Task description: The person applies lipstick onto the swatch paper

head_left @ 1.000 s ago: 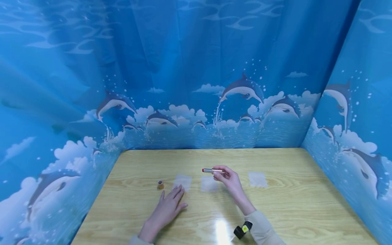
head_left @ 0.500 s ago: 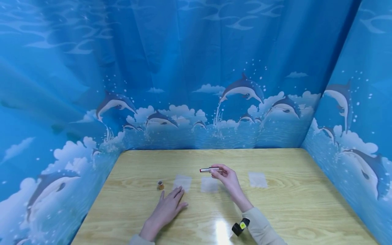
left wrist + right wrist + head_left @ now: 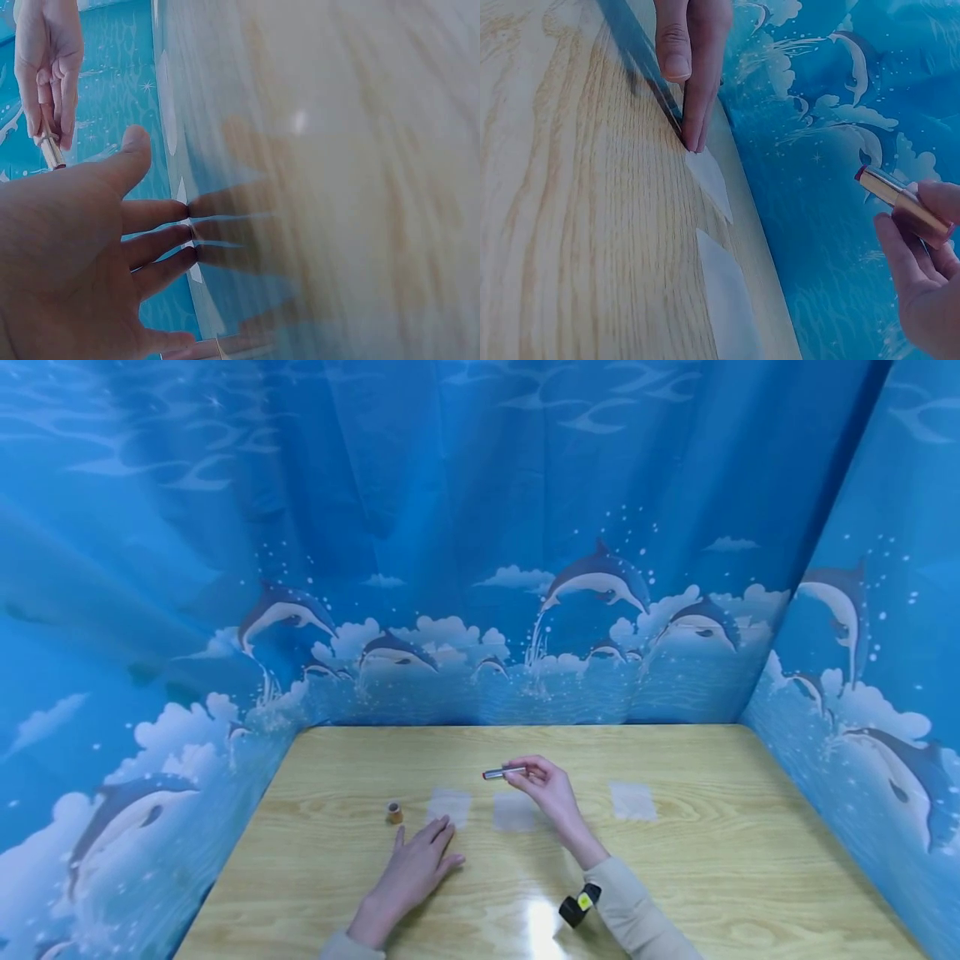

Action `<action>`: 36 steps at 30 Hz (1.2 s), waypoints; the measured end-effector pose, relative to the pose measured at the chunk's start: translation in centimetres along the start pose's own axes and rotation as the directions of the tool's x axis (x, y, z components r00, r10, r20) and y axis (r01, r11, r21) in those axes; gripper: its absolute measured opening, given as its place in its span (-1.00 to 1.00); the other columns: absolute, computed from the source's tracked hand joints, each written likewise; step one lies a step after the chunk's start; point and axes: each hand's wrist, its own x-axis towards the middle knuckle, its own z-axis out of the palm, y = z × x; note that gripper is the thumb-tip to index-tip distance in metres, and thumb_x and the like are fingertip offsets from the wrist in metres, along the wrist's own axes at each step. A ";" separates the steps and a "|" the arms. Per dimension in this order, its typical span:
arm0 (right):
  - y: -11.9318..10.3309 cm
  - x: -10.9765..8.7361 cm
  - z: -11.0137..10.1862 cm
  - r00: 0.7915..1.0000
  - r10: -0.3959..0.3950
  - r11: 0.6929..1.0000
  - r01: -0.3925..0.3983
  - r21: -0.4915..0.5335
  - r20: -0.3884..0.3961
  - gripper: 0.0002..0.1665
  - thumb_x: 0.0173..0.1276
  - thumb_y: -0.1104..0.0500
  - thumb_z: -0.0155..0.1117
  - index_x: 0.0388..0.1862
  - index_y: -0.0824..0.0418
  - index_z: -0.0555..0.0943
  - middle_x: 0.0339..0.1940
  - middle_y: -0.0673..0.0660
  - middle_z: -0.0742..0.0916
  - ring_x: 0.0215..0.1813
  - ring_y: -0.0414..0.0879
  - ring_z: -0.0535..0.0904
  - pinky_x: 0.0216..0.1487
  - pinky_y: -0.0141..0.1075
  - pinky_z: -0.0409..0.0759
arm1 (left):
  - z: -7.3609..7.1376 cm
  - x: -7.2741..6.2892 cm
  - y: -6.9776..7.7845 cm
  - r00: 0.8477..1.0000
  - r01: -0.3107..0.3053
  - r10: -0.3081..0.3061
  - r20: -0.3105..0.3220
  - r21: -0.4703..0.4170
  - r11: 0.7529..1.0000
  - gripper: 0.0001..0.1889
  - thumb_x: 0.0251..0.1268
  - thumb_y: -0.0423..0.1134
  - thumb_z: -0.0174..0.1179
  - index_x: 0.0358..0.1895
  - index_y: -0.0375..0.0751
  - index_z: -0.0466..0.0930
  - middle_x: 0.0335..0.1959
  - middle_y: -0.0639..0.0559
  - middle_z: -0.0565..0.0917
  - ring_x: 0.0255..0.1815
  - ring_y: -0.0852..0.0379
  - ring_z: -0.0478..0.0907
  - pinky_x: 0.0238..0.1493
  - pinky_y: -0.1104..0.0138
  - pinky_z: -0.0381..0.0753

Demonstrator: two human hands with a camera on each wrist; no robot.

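Observation:
My right hand [image 3: 546,787] pinches an uncapped lipstick [image 3: 501,772] between thumb and fingers, above the table. Its dark red tip points left; in the right wrist view the lipstick [image 3: 904,202] shows a shiny metallic tube. My left hand [image 3: 414,865] lies with fingers spread, fingertips on the near edge of the left white paper square [image 3: 450,807]. Just left of those fingertips stands the small lipstick cap [image 3: 394,812], its open end up. A second paper square [image 3: 514,812] lies below and left of the right hand.
A third paper square [image 3: 632,801] lies farther right on the wooden table [image 3: 720,877]. Blue curtains [image 3: 480,527] printed with dolphins stand behind the table and along its sides. A black wrist device [image 3: 579,906] with a yellow mark sits at the right sleeve.
My right hand has moved a little left and slightly upward in the head view, carrying the lipstick. The left hand has stayed on the left paper square.

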 end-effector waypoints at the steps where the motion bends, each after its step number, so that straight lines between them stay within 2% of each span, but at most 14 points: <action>1: 0.0 0.1 0.1 1.000 -0.002 1.000 0.002 0.001 0.002 -0.60 0.29 0.30 0.46 0.08 0.40 0.64 0.01 0.25 0.76 -0.13 -0.23 0.70 0.01 -0.43 0.68 | 0.0 0.0 0.0 1.000 0.000 0.000 0.001 0.002 1.000 -0.38 0.46 0.07 0.16 0.37 -0.33 0.46 0.46 -0.23 0.41 0.45 -0.23 0.37 0.37 -0.48 0.09; 8: 0.2 0.9 0.9 0.999 -0.018 1.000 0.017 0.015 0.027 -0.57 0.33 0.29 0.44 0.12 0.46 0.62 -0.12 0.13 0.76 -0.15 -0.21 0.70 0.03 -0.34 0.72 | 0.0 -0.1 0.0 1.000 -0.005 0.005 0.005 0.014 1.000 -0.37 0.46 0.08 0.15 0.39 -0.32 0.45 0.47 -0.23 0.40 0.45 -0.21 0.37 0.37 -0.48 0.10; 13: 0.4 1.7 1.5 0.998 -0.012 0.998 0.009 0.056 0.057 -0.57 0.38 0.29 0.39 0.16 0.48 0.61 0.00 0.21 0.75 -0.13 -0.20 0.72 0.08 -0.19 0.73 | -0.1 -0.2 0.0 1.000 -0.010 0.010 0.005 0.021 1.000 -0.37 0.47 0.08 0.15 0.39 -0.33 0.44 0.47 -0.23 0.40 0.46 -0.21 0.36 0.39 -0.46 0.09; 20: 0.8 2.5 2.3 0.995 -0.002 0.998 -0.005 0.061 0.101 -0.59 0.40 0.29 0.36 0.16 0.47 0.61 0.08 0.34 0.72 -0.12 -0.18 0.73 0.02 -0.24 0.75 | -0.2 -0.2 0.1 1.000 -0.010 0.009 0.020 0.034 0.999 -0.34 0.45 0.09 0.15 0.40 -0.35 0.42 0.48 -0.24 0.37 0.47 -0.22 0.34 0.41 -0.43 0.10; 23: 0.8 2.8 2.6 0.992 0.001 0.998 -0.009 0.062 0.126 -0.60 0.42 0.32 0.34 0.15 0.51 0.59 0.10 0.38 0.71 -0.12 -0.17 0.73 0.05 -0.20 0.74 | -0.2 -0.1 0.1 1.000 -0.014 0.013 0.020 0.036 0.999 -0.33 0.45 0.09 0.15 0.39 -0.37 0.42 0.48 -0.26 0.37 0.47 -0.23 0.34 0.41 -0.41 0.13; 28: 1.1 3.4 3.4 0.985 -0.002 0.999 -0.004 0.035 0.172 -0.65 0.41 0.36 0.32 0.09 0.57 0.59 0.15 0.45 0.67 -0.08 -0.10 0.74 0.06 -0.16 0.74 | -0.2 0.0 0.4 1.000 -0.015 0.014 0.018 0.049 0.999 -0.33 0.46 0.10 0.14 0.39 -0.39 0.42 0.46 -0.30 0.38 0.46 -0.26 0.34 0.40 -0.41 0.17; 36: 1.5 3.5 5.1 0.974 -0.035 0.998 0.044 -0.034 0.222 -0.69 0.43 0.24 0.35 -0.02 0.48 0.63 0.23 0.38 0.65 0.03 0.01 0.72 0.04 -0.24 0.74 | -0.2 -0.1 0.8 1.000 0.010 -0.011 0.011 0.037 0.999 -0.31 0.44 0.11 0.16 0.39 -0.39 0.42 0.45 -0.33 0.38 0.46 -0.29 0.33 0.39 -0.43 0.14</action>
